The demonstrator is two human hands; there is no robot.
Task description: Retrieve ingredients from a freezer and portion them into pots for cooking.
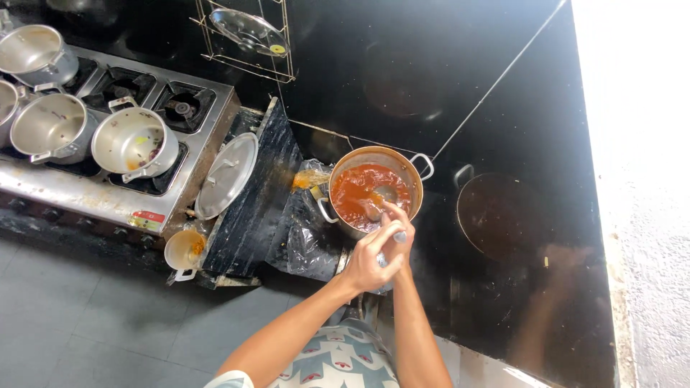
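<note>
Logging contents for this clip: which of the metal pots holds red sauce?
The pot on the black counter under the hands, with a ladle in it. The pots on the stove at left look nearly empty.

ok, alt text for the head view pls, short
Both hands, left hand and right hand, grip a ladle in a metal pot of red sauce on a black counter. To the left, empty pots sit on a gas stove.
</note>
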